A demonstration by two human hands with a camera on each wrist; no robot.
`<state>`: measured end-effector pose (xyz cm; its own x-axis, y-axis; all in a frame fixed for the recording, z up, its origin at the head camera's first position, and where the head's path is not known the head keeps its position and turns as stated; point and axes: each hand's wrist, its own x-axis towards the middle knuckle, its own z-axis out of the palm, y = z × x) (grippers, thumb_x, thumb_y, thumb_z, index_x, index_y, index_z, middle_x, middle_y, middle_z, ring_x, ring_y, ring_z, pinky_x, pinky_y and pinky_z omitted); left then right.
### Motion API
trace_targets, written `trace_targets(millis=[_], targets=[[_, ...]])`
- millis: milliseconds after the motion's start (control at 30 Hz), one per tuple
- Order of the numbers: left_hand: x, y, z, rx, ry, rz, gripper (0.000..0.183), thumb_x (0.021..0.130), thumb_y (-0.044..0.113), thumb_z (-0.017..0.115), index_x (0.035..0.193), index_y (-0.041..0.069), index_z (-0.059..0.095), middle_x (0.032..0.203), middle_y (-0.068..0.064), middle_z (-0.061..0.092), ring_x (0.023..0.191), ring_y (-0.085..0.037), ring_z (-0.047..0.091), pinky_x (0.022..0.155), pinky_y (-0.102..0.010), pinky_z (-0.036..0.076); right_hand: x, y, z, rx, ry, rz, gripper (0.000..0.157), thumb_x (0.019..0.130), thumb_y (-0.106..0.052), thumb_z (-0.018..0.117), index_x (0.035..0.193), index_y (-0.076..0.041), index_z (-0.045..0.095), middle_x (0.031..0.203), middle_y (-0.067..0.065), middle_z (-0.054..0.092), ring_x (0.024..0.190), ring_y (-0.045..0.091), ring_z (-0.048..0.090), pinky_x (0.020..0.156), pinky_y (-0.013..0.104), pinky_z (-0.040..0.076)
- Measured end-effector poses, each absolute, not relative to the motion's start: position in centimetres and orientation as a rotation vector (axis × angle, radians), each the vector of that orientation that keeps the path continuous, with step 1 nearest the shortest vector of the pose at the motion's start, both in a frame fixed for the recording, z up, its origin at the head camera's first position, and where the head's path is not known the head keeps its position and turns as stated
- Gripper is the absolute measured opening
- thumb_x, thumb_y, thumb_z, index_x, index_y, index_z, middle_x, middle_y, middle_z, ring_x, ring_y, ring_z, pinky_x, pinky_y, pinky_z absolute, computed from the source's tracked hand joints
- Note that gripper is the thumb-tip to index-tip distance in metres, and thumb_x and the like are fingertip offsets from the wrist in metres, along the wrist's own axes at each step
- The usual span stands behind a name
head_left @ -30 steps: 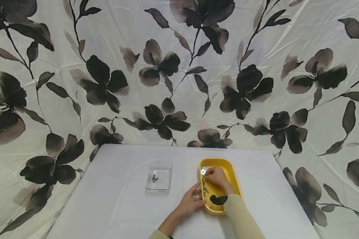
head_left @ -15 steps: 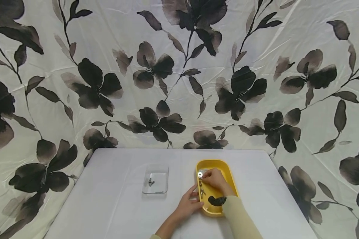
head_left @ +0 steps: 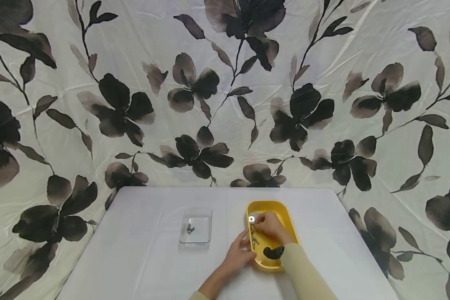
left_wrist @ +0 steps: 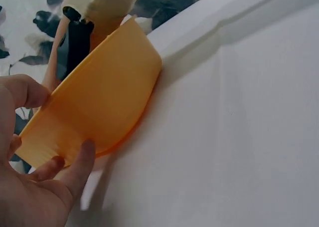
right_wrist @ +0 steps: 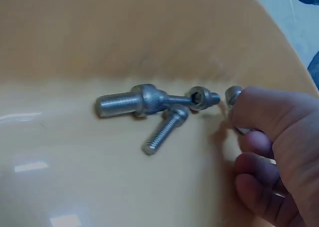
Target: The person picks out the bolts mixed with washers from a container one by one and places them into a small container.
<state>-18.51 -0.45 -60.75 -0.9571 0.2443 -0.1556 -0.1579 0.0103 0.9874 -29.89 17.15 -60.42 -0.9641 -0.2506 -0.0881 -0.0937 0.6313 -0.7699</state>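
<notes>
My left hand (head_left: 237,254) holds the left side of a yellow tray (head_left: 292,227), its fingers spread along the outer wall; in the left wrist view one finger bends at the rim. My right hand (head_left: 269,225) reaches inside the tray by its left wall. There its thumb and index finger pinch a metal socket-head screw (right_wrist: 232,93), mostly hidden by the fingers. Several more socket-head screws lie along the wall, among them a thick one (right_wrist: 124,102) and a thinner one (right_wrist: 164,131). A pale washer (head_left: 251,219) lies just past the right fingertips.
Left of the tray stands a clear plastic box (head_left: 206,235) with a few small screws (head_left: 190,228) in it. Both containers stand on a white-covered table (head_left: 150,250). A floral cloth (head_left: 225,104) hangs behind the far edge.
The head view has shifted slightly, moving the whole scene a little left and down. Both hands keep their places at the tray, the right fingers barely moving.
</notes>
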Motion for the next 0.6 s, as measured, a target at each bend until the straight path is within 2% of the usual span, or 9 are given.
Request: trace_targets(millis=[100, 300, 467, 600], targets=[[-18.6, -0.8, -60.6, 0.109, 2.039, 1.963, 0.088, 0.074, 0.005, 0.073, 0.152, 0.016, 0.033, 0.121, -0.017, 0.052, 0.086, -0.02, 0.065, 0.07, -0.032, 0.058, -29.9, 17.4, -60.3, -0.313, 2.656, -1.254, 0.005, 0.081, -0.008, 0.076, 0.079, -0.005, 0.072, 0.07, 0.001, 0.063, 0.06, 0.015, 0.056, 0.053, 0.025, 0.05], [-18.5, -2.2, -59.8, 0.21, 2.07, 1.877, 0.078, 0.083, 0.008, 0.071, 0.151, 0.012, 0.034, 0.121, -0.019, 0.055, 0.092, -0.029, 0.065, 0.07, -0.041, 0.059, -30.0, 18.1, -60.0, -0.315, 2.686, -1.201, 0.006, 0.08, -0.009, 0.077, 0.079, -0.008, 0.072, 0.068, -0.001, 0.061, 0.059, 0.013, 0.054, 0.052, 0.023, 0.047], [-18.6, -3.5, -59.1, 0.26, 2.071, 1.837, 0.07, 0.087, 0.013, 0.071, 0.149, 0.014, 0.039, 0.124, -0.017, 0.055, 0.099, -0.031, 0.063, 0.072, -0.042, 0.059, -29.8, 18.8, -58.8, -0.344, 2.744, -1.176, 0.006, 0.078, -0.008, 0.077, 0.078, -0.008, 0.071, 0.07, -0.002, 0.061, 0.058, 0.014, 0.053, 0.051, 0.024, 0.047], [-18.4, -4.8, -58.0, 0.325, 2.117, 1.761, 0.06, 0.088, 0.014, 0.069, 0.145, 0.015, 0.046, 0.127, -0.02, 0.053, 0.104, -0.034, 0.061, 0.074, -0.045, 0.058, -29.2, 19.1, -57.5, -0.377, 2.826, -1.108, 0.007, 0.078, -0.009, 0.078, 0.077, -0.011, 0.072, 0.073, -0.003, 0.062, 0.062, 0.014, 0.053, 0.054, 0.025, 0.047]])
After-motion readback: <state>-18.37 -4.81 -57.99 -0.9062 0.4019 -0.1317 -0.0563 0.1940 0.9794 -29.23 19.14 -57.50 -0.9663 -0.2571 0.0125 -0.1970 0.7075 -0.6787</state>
